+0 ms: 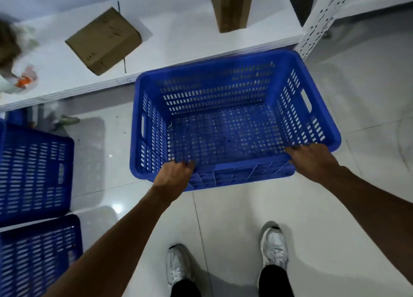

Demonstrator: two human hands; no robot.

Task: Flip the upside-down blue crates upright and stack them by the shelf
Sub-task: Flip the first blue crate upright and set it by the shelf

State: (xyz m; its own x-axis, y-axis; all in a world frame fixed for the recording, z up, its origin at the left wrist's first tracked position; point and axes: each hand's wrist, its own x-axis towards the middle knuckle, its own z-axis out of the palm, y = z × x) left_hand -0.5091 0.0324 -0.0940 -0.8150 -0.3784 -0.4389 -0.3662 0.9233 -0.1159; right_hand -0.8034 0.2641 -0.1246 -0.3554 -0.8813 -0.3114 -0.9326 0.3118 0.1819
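Gripping the near rim of the upright blue crate [214, 88], the left hand [176, 176] and right hand [310, 160] each curl their fingers over it; the crate's far rim lies just at the shelf [178, 35] edge; held by one rim only, it could tip away and knock the shelf; other blue crates [33, 176] wait farther left along the shelf front.

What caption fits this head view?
Upright crate gripped at its near rim by left hand and right hand, beside the shelf; two more crates at left.
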